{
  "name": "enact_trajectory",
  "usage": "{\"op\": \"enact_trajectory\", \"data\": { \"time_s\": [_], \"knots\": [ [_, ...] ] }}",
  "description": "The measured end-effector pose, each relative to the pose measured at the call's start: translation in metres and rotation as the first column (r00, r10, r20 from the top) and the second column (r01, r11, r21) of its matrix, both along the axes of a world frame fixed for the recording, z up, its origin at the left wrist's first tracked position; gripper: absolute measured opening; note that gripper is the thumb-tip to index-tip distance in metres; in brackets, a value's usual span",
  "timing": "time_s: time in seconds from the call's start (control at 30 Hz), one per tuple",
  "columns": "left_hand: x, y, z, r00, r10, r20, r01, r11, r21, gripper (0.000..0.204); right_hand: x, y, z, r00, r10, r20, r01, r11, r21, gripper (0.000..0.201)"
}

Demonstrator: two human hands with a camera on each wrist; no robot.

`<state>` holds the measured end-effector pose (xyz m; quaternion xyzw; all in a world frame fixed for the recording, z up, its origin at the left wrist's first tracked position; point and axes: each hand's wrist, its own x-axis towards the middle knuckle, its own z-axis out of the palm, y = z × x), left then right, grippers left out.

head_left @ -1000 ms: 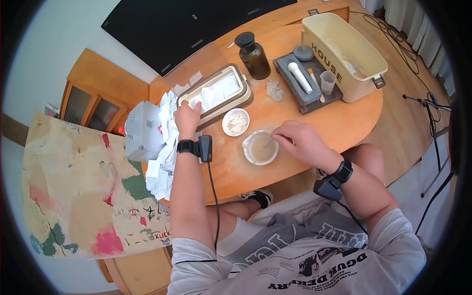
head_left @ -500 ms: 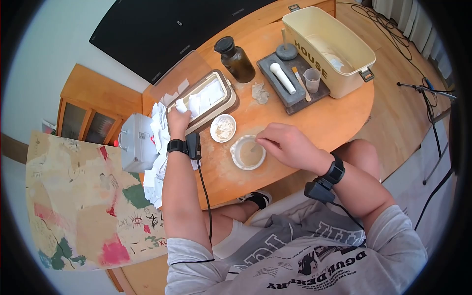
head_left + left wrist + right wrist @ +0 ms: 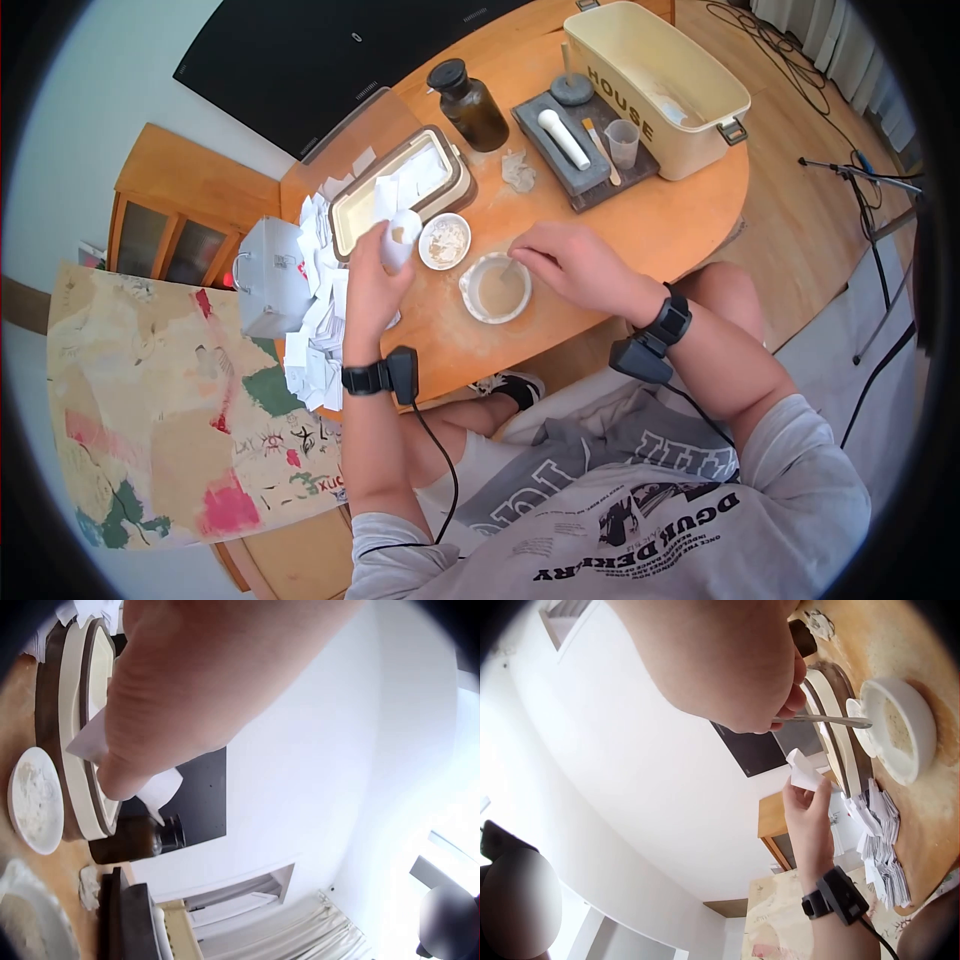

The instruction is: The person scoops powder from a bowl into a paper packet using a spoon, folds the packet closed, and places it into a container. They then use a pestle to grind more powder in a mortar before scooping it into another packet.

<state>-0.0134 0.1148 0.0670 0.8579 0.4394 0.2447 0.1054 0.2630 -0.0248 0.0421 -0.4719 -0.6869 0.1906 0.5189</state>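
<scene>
My left hand (image 3: pixel 375 285) pinches a curled piece of white paper (image 3: pixel 399 243), which shows a tan patch inside. It stands over the table, left of a white dish (image 3: pixel 445 242) dusted with pale powder. In the right wrist view the paper (image 3: pixel 804 771) looks rolled between thumb and fingers. My right hand (image 3: pixel 585 262) grips the handle of a thin metal spoon (image 3: pixel 829 720), whose lower end reaches into a white mortar (image 3: pixel 495 317). Tan powder (image 3: pixel 498 293) lies inside the mortar.
Behind the left hand stands a cream box (image 3: pixel 455 190) holding white papers. Many folded papers (image 3: pixel 318 335) pile beside a silver case (image 3: pixel 270 280). Farther back are a brown bottle (image 3: pixel 470 110), a crumpled cloth (image 3: pixel 518 172), a white pestle (image 3: pixel 565 142) on a dark tray and a large cream bin (image 3: pixel 715 145).
My left hand has come out of the cream box toward me, bringing the curled paper. The right hand stays at the mortar with the spoon. The head view has shifted slightly.
</scene>
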Motion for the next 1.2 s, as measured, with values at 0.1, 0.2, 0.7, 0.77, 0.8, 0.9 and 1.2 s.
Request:
{"op": "enact_trajectory", "data": {
  "time_s": [0.1,0.2,0.7,0.77,0.8,0.9,1.2],
  "knots": [
    [0.007,-0.041,0.018,0.972,-0.18,-0.15,0.176,0.984,-0.039,0.055,0.001,0.0,-0.001,1.0,-0.028,0.003,0.028,0.999,-0.025,0.013],
    [0.011,-0.063,0.029,0.945,-0.231,-0.23,0.181,0.959,-0.219,0.056,0.002,0.001,0.001,1.0,-0.016,-0.004,0.016,0.999,-0.044,0.018],
    [0.046,-0.063,0.043,0.819,-0.43,-0.38,0.336,0.896,-0.29,0.039,0.008,0.002,0.003,1.0,-0.028,0.0,0.028,1.0,-0.005,0.02],
    [0.051,-0.062,0.044,0.812,-0.44,-0.384,0.346,0.892,-0.292,0.038,0.009,0.002,0.003,0.999,-0.037,0.002,0.037,0.999,0.0,0.02],
    [0.053,-0.062,0.046,0.8,-0.442,-0.406,0.333,0.89,-0.311,0.04,0.01,0.003,0.003,0.999,-0.042,0.005,0.041,0.999,0.008,0.02],
    [0.06,-0.061,0.05,0.779,-0.445,-0.442,0.32,0.888,-0.33,0.041,0.011,0.002,0.003,0.999,-0.046,0.004,0.046,0.999,0.012,0.02],
    [0.06,-0.057,0.055,0.752,-0.454,-0.479,0.307,0.883,-0.356,0.042,0.012,0.003,0.002,0.999,-0.043,0.01,0.043,0.999,0.003,0.014]
  ]
}}
